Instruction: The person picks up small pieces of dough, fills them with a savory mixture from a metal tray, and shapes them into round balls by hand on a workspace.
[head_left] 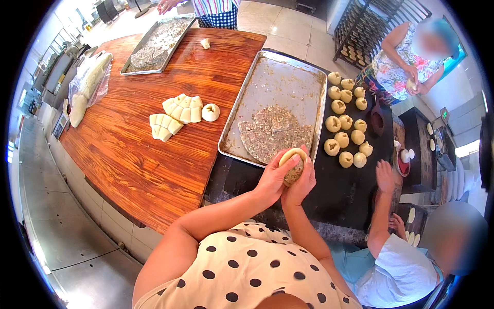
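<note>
Over the near edge of a metal tray, my left hand (pixel 274 179) and my right hand (pixel 302 186) are both closed round one filled bun (pixel 293 173). Its pale dough rim curves over the top, and speckled brown filling shows inside. Just beyond lies a flattened mass of the same coarse filling (pixel 275 131) on the tray (pixel 260 85). Several round dough balls (pixel 345 123), some with gaping tops, sit on the dark surface right of the tray. Cut dough pieces (pixel 177 114) and one round dough ball (pixel 210 112) rest on the wooden table to the left.
Left of me stretches the wooden table (pixel 139 154), with a long plastic-wrapped dough roll (pixel 91 82) and a second filling tray (pixel 159 44). Close on my right, a co-worker's hand (pixel 385 176) reaches over the dark surface. Two other people stand beyond. A rack (pixel 360 31) holds trays.
</note>
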Action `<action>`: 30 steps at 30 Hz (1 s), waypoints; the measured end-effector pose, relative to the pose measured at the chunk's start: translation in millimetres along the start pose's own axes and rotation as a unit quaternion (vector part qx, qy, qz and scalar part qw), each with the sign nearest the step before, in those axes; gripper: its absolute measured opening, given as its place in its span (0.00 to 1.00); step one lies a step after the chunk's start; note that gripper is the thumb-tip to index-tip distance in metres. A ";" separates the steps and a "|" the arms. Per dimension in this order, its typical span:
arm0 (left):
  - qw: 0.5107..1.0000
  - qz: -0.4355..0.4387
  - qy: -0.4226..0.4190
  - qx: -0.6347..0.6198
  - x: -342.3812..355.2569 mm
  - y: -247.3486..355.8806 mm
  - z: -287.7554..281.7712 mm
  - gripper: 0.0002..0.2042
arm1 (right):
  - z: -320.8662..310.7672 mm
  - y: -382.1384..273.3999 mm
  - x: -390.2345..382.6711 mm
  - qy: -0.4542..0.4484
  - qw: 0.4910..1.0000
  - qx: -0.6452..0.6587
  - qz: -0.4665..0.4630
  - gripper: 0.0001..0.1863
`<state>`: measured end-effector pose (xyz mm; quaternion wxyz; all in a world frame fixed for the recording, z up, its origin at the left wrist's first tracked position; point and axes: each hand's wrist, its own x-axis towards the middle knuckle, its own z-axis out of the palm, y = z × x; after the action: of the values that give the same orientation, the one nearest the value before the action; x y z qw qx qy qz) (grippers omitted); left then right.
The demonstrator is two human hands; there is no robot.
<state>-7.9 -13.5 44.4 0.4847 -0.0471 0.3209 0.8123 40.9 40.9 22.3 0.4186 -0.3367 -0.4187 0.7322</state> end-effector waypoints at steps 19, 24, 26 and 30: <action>0.985 -0.007 0.048 0.166 14.8 -27.7 -9.8 0.19 | -30.6 -8.1 12.4 -0.089 0.946 -0.274 -0.147 0.22; 0.975 -0.137 -0.082 0.157 18.8 4.6 7.2 0.32 | -33.2 -15.9 19.5 0.019 0.992 0.091 0.088 0.23; 0.981 -0.039 -0.054 0.183 18.3 -14.1 4.8 0.30 | -25.7 -22.3 14.8 0.048 0.981 0.162 0.098 0.23; 0.990 0.056 0.032 0.126 19.6 -36.5 4.0 0.14 | -10.1 -6.5 1.8 0.031 0.996 -0.045 -0.067 0.18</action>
<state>12.5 15.4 22.5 0.4304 0.0061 0.4379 0.7893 50.8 47.8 23.6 0.4639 -0.3490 -0.4599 0.6719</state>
